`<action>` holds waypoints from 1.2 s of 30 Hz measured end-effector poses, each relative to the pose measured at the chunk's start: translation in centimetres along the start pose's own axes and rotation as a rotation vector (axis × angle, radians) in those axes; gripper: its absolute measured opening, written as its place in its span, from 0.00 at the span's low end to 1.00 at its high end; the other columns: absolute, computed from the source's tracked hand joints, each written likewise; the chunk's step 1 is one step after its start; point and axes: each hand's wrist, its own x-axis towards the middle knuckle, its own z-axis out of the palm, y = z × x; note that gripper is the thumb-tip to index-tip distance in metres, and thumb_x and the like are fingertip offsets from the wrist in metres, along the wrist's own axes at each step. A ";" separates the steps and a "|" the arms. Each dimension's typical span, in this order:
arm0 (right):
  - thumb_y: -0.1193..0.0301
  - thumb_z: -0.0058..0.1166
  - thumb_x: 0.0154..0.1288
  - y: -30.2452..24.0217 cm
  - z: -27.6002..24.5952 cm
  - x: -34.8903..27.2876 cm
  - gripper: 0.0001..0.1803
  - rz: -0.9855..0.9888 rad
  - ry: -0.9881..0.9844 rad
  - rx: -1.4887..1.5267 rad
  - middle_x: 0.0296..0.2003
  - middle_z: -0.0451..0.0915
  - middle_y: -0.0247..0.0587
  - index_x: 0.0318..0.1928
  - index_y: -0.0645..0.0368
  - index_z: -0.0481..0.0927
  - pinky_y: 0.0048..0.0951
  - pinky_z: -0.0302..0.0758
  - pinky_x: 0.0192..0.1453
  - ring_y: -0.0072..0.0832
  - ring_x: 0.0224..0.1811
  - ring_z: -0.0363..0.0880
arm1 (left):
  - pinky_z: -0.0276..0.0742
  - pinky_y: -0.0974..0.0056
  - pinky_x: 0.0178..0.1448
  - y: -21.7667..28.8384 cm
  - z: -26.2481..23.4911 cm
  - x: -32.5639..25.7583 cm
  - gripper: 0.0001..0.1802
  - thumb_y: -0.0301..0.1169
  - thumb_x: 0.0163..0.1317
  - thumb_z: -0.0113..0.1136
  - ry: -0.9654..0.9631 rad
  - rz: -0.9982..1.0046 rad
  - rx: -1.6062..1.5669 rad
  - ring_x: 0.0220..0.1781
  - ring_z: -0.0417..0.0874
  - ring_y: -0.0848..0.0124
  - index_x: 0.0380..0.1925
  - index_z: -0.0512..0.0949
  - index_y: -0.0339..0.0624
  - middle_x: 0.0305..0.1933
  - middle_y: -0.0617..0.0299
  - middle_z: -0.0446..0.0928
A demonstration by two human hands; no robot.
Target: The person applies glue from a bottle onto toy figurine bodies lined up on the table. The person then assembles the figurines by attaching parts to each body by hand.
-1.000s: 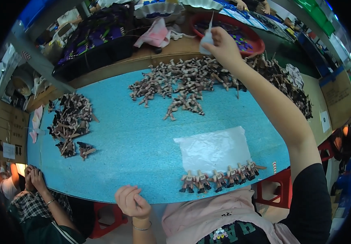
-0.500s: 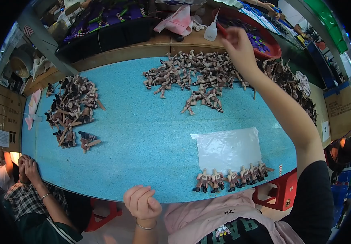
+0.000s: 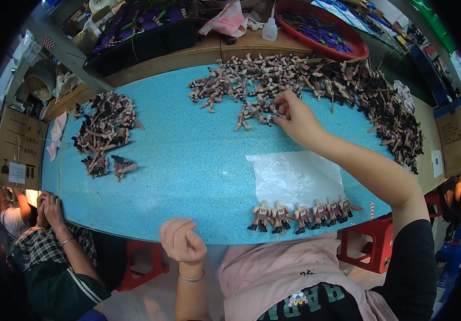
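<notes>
Right hand (image 3: 294, 120) fingers pinching one figure (image 3: 273, 115) from the pile (image 3: 273, 85) at the table's (image 3: 187, 160) far edge. Lift straight, avoid dragging neighbours. Left hand (image 3: 182, 241) curled shut, empty, near edge.

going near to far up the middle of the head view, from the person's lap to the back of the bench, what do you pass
pink apron → row of small figures → clear plastic sheet → right hand → big heap of small figures → squeeze bottle
</notes>
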 end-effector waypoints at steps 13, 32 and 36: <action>0.82 0.56 0.56 2.2 -6.2 -9.5 0.08 -0.121 0.044 -0.039 0.35 0.76 0.46 0.38 0.64 0.76 0.35 0.74 0.42 0.39 0.37 0.76 | 0.74 0.57 0.41 0.0 0.3 0.3 0.11 0.25 0.60 0.46 -0.017 0.016 0.027 0.33 0.77 0.57 0.22 0.76 0.35 0.28 0.54 0.77; 0.79 0.55 0.59 1.3 -5.5 -11.4 0.06 -0.276 -0.147 -0.065 0.34 0.77 0.42 0.38 0.63 0.76 0.33 0.74 0.38 0.37 0.36 0.77 | 0.73 0.56 0.42 0.3 0.3 0.3 0.10 0.23 0.59 0.48 -0.081 -0.016 0.033 0.35 0.77 0.57 0.23 0.77 0.35 0.28 0.52 0.78; 0.77 0.51 0.65 -0.2 -6.6 -12.8 0.06 0.243 -0.156 0.632 0.32 0.76 0.37 0.42 0.63 0.74 0.25 0.73 0.34 0.24 0.31 0.77 | 0.73 0.56 0.49 0.6 0.3 1.3 0.10 0.23 0.54 0.56 -0.363 -0.078 -0.133 0.44 0.78 0.55 0.37 0.79 0.35 0.41 0.50 0.79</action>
